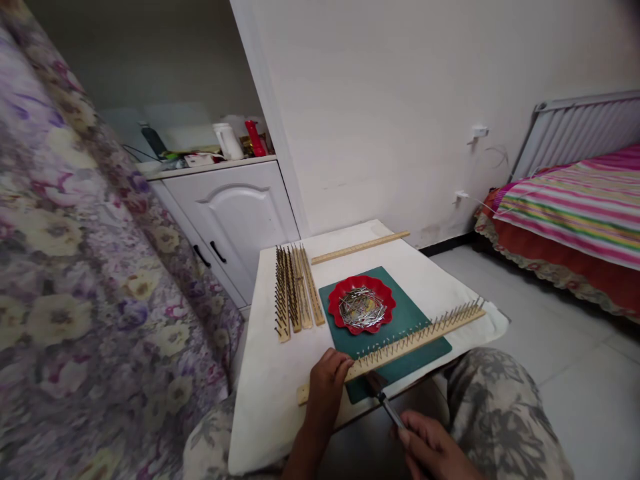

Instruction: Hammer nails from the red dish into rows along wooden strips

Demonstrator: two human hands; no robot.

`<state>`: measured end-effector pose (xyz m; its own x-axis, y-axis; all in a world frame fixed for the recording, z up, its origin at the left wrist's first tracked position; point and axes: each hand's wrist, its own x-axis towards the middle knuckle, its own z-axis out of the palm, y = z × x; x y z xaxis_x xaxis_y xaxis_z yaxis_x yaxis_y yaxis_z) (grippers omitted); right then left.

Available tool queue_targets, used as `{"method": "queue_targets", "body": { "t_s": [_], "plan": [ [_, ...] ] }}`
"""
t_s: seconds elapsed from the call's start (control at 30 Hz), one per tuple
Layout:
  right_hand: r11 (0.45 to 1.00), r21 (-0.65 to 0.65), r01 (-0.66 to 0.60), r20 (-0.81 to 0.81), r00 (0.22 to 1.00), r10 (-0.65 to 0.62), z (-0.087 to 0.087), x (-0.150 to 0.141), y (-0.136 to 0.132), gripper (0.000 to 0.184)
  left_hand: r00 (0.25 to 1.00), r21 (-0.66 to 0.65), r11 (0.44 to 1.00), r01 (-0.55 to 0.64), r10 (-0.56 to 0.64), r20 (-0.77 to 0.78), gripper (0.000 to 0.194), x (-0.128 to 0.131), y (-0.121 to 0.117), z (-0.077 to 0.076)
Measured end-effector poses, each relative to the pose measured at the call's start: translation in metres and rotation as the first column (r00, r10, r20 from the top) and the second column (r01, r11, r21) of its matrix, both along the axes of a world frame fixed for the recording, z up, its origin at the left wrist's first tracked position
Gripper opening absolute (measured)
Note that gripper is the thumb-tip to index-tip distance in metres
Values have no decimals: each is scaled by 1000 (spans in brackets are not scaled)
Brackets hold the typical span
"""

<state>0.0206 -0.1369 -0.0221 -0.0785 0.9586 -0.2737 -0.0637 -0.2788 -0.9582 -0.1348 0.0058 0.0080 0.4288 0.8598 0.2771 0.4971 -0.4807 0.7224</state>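
Note:
A long wooden strip (415, 341) studded with a row of upright nails lies slantwise across the green mat (405, 303). My left hand (327, 373) rests over the strip's near left end, with thumb and fingers pinched together at its top face; what is between the fingertips is hidden. In my right hand (427, 440) is a hammer (391, 409), gripped by its handle. Its dark head is low at the strip's front edge, close to the left fingers. Behind the strip, a red scalloped bowl (336, 313) holds many loose nails (363, 308).
Several nail-studded wooden strips (295, 293) lie side by side at the table's left. Another strip (360, 247) lies along the back of the white-covered table (270, 393). A floral curtain (100, 300) hangs left, a white cabinet (235, 213) stands behind, and a bed (575, 200) is right.

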Motion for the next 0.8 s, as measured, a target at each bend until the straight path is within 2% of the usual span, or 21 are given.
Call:
{"method": "queue_targets", "body": {
  "t_s": [0.23,0.63,0.73,0.8],
  "plan": [
    [999,12,36,1,999,-36,-3,-1,-1,50,1000,13,1000,17,-17,0,28,3,0,-1],
    [999,32,13,6,1000,-13,-4,-1,1,50,999,35,999,28,-27,-32,27,3,1,-7],
    [999,52,14,-7,1000,-13,4,1,0,48,999,37,999,30,-29,-24,27,3,1,-7],
    [997,71,10,-26,1000,-9,16,2,0,45,999,36,999,25,-24,-20,26,3,0,-7]
  ]
}}
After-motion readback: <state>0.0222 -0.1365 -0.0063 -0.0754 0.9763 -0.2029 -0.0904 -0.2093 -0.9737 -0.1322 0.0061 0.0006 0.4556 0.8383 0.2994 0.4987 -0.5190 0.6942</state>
